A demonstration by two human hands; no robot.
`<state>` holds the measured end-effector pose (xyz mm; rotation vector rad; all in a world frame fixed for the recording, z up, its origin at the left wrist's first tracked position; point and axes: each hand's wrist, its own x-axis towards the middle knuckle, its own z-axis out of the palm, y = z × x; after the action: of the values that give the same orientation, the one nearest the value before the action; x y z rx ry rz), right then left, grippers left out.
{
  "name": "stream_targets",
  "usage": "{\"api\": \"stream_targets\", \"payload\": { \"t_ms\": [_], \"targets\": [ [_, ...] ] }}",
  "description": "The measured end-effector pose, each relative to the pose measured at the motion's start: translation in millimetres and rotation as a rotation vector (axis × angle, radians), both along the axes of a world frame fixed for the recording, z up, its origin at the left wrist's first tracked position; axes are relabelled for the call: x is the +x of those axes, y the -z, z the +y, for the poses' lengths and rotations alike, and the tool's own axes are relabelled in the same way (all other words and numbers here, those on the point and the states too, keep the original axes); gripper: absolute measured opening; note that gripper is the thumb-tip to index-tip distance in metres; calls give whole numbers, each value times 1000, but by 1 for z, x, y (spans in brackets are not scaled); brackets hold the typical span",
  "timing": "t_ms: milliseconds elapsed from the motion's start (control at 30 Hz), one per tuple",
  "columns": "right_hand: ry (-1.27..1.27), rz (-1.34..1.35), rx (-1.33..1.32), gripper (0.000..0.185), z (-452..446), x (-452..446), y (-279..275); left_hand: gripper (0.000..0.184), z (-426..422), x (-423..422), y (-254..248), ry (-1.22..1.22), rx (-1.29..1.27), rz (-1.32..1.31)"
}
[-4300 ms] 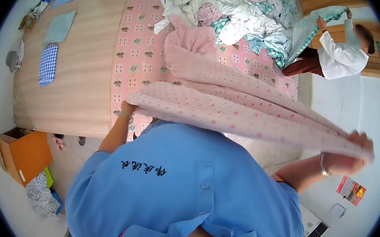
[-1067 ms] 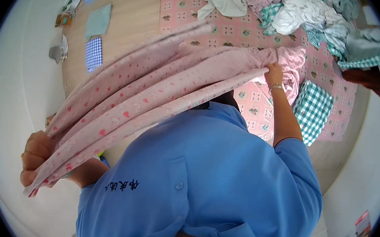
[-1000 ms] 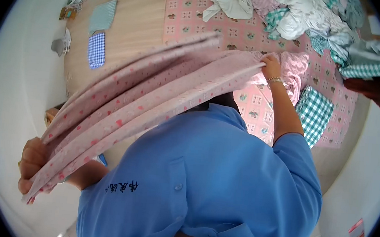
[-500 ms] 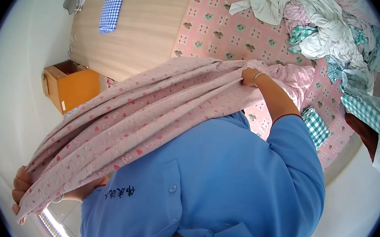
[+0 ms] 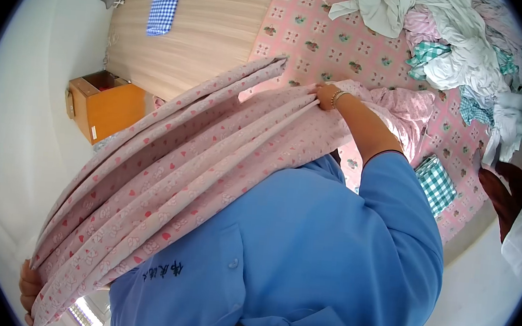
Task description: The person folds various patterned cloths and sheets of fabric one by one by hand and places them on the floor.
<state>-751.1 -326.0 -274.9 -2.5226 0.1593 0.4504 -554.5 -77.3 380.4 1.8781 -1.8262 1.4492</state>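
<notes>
A pink sheet [image 5: 166, 179] printed with red hearts and small white figures is stretched in long folds across my front. My left hand [image 5: 29, 288], at the lower left, grips one end of it with fingers wrapped round the cloth. At the other side my right hand [image 5: 325, 96], a bracelet on its wrist, pinches the edge and pulls creases toward it. Beyond the right hand, more pink cloth [image 5: 402, 110] lies bunched on the table. One folded strip of the sheet sticks out over the table, away from the right hand.
A pink patterned cover [image 5: 322, 28] lies beside a wooden board [image 5: 218, 16]. Crumpled linens [image 5: 469, 57] are heaped at upper right. Folded checked cloths lie there: one green [image 5: 435, 183], one blue [image 5: 163, 11]. An orange wooden box [image 5: 113, 113] stands left. Something dark brown [image 5: 507, 191] shows at right.
My right hand has moved slightly left with the sheet's edge, and a folded strip now sticks out beyond it. At the right, a green checked cloth has gone from view; pale cloth there is blurred.
</notes>
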Motion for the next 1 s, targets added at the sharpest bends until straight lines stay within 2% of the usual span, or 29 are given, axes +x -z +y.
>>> {"api": "stream_targets", "payload": {
  "t_ms": [33, 67, 133, 200, 267, 333, 400, 467, 500, 533, 567, 600, 667, 733, 800, 833, 867, 900, 933, 967, 1000],
  "targets": [
    [21, 70, 95, 16, 6, 5, -2, 36, 2, 0, -4, -20, 9, -33],
    [21, 69, 98, 16, 7, 6, -5, 36, 3, 2, -5, -13, 6, -29],
    [43, 262, 110, 17, -4, 4, -33, 37, 5, 9, -7, 7, -9, -14],
    [291, 148, 172, 19, -27, -25, -39, 40, 3, 14, -4, 36, -38, 13],
    [542, -69, 158, 20, -54, -68, -22, 41, 11, 19, 1, 54, -66, 33],
    [771, -366, 61, 23, -64, -124, -45, 40, 9, 20, 8, 240, -207, 567],
    [778, -135, 305, 29, -41, -161, -101, 41, 6, 24, 12, 183, -180, 612],
    [711, 182, 414, 35, 22, -190, -95, 39, 4, 33, 12, 295, -287, 768],
    [572, 109, 406, 32, 58, -202, -86, 39, 0, 34, 12, 303, -287, 777],
    [480, 244, 438, 29, 82, -198, -92, 38, -5, 35, 12, 308, -350, 788],
    [384, 145, 354, 25, 100, -195, -104, 37, -8, 35, 13, 311, -413, 798],
    [266, 11, 246, 24, 118, -195, -86, 37, -5, 38, 10, 316, -413, 803],
    [389, 45, 320, 24, 128, -185, -52, 31, 5, 53, -3, 397, -303, 893],
    [627, 197, 455, 24, 115, -174, -40, 27, 20, 78, -20, 389, -334, 909],
    [514, 137, 251, 24, 79, -169, -4, 24, 13, 79, -21, 384, -370, 917],
    [627, 274, 204, 26, 46, -163, -6, 22, -2, 70, -12, 341, -440, 778],
    [776, 161, 110, 22, 13, -169, -13, 19, -15, 68, -11, 288, -601, 742],
    [853, 194, 37, 18, -19, -174, -41, 17, -28, 66, -11, 233, -760, 714],
    [920, -142, 55, 25, -43, -199, -19, 17, -29, 67, -14, 241, -761, 717],
    [952, -354, 4, 20, -47, -195, -104, 18, -27, 72, -17, 199, -790, 701],
    [886, -273, -9, 24, -50, -212, -105, 18, -23, 78, -21, 156, -821, 684]
  ]
}}
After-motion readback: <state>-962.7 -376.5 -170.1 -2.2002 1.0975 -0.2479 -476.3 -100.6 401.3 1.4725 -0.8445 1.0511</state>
